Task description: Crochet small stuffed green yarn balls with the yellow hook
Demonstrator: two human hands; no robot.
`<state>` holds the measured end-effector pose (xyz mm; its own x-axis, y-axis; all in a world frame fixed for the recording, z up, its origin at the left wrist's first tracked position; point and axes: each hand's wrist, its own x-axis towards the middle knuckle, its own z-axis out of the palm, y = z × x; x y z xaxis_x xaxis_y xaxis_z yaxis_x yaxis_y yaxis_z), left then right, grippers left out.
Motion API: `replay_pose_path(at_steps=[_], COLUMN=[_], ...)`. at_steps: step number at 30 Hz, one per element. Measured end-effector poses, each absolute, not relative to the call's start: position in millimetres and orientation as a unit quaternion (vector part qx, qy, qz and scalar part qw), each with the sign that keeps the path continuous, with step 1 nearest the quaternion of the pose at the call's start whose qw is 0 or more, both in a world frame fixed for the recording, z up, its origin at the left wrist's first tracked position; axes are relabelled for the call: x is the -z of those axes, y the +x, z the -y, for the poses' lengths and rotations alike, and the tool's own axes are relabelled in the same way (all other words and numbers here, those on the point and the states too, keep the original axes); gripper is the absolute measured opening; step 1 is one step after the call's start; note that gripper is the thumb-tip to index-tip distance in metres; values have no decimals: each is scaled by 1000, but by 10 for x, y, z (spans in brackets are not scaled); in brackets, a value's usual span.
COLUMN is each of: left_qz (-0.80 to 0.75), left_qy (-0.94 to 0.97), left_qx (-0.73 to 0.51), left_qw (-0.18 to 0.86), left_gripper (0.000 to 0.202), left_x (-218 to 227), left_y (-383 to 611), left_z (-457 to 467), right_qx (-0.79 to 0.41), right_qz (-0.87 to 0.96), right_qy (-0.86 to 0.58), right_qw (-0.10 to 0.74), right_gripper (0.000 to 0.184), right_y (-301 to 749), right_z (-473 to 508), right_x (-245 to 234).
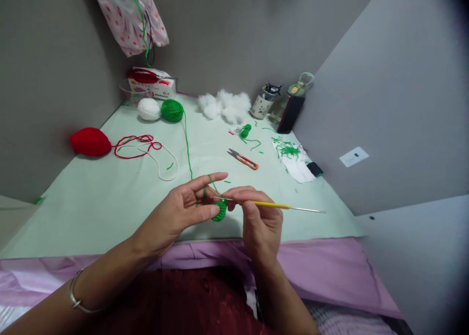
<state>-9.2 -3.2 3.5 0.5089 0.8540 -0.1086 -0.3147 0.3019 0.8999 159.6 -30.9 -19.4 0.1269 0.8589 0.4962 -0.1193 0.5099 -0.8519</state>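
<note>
Between thumb and fingers, my left hand (186, 203) pinches a small green crochet piece (220, 211). Green yarn passes over its raised index finger and runs back to the green yarn ball (172, 110). My right hand (261, 222) is closed around a crochet hook (271, 205) with a yellow grip and metal ends. The hook's left end meets the top edge of the green piece; its other end points right. Whether a loop sits on the hook is too small to tell. Beyond my hands lie orange-handled thread snips (243, 159).
A red yarn ball (91, 142) and a white one (149, 109) lie left. White stuffing (225, 106) is at the back, beside a pen holder (263, 103), a bottle (293, 98) and a phone (290, 115). Green scraps lie on tissue (298, 168) at right.
</note>
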Motion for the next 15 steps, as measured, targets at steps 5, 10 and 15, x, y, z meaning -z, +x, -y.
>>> replay_pose_path(at_steps=[5,10,15], left_qz=[-309,-323,-363], left_qy=[462,490,531], left_qx=[-391,-394,-398], left_qw=[734,707,654], left_gripper=[66,66,68], left_x=[-37,-62,-101], left_y=[-122,-130,-137], left_z=[32,32,40], right_qx=[-396,-400,-302], right_qz=[523,533,602], right_qy=[-346,-338,-358], right_qw=[671,665,647], right_gripper=[16,20,22], right_y=[1642,1663,1677], right_z=[323,341,403], right_x=[185,149,104])
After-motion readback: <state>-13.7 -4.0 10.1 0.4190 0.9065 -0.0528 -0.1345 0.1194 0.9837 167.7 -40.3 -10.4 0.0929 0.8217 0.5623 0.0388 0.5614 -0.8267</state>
